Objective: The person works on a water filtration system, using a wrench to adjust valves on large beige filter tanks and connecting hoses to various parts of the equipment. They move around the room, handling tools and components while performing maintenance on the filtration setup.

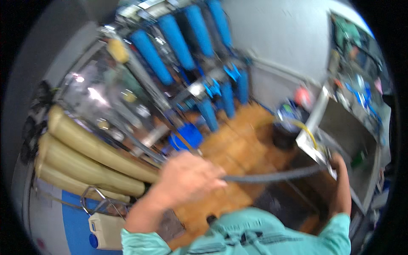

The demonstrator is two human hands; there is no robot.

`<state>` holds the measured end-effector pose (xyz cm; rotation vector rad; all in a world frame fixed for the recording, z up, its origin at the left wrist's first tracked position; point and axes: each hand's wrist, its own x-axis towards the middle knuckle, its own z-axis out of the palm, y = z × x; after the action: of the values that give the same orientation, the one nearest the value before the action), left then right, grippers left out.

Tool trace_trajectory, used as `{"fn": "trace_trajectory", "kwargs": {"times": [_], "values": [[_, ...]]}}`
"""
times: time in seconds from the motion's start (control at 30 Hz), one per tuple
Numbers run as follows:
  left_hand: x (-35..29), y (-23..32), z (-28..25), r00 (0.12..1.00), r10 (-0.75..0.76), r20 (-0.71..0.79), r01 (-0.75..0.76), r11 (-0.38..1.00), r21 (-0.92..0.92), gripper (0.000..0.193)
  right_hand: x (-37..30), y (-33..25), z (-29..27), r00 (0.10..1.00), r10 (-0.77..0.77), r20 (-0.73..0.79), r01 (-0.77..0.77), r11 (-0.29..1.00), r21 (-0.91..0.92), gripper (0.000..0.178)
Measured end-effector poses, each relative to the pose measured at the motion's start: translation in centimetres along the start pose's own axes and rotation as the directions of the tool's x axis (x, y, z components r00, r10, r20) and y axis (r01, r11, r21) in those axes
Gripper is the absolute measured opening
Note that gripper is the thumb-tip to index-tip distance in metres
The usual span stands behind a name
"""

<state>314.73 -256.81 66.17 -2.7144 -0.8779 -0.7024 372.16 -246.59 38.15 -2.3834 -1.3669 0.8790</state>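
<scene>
A grey flexible hose (272, 176) stretches between my two hands, above the tiled floor. My left hand (189, 174), blurred by motion, is closed in a fist around its left end. At the corner of a metal sink (350, 123), my right hand (338, 162) is closed around the hose's other end; its fingers are partly hidden. Just beyond that hand, a thin yellow hose (308, 131) curves over the sink's rim.
Tall blue filter housings (176, 42) hang on a frame at the back. Long cream cylinders (93, 148) lie along the left, above a white jerrycan (106, 229) with a blue cap. A dark bucket (285, 131) stands beside the sink, and a blue container (187, 136) is on the orange-brown tiles.
</scene>
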Motion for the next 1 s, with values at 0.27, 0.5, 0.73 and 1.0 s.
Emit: {"fn": "trace_trajectory", "kwargs": {"times": [0.27,0.5,0.73,1.0], "values": [[-1.8,-2.8,-2.1,0.965,0.099,0.241,-0.147,0.971,0.191,0.017,8.5,8.0,1.6,0.987,0.049,-0.15,0.06,0.762,0.644,0.008],[-3.0,-4.1,-5.9,0.998,0.052,0.022,-0.057,0.914,0.402,0.02,5.0,2.9,-5.8,0.829,-0.082,-0.554,0.519,0.483,0.705,0.017],[-1.8,-10.5,-13.0,0.983,0.071,-0.171,0.074,0.697,0.713,0.018,-8.7,-11.0,-7.7,0.854,-0.123,-0.506,0.505,0.433,0.746,0.022],[0.8,-11.6,-13.3,0.971,0.223,-0.081,-0.15,0.841,0.519,0.022,-2.2,-7.0,-6.8,0.716,-0.13,-0.686,0.683,0.332,0.651,0.025]]}}
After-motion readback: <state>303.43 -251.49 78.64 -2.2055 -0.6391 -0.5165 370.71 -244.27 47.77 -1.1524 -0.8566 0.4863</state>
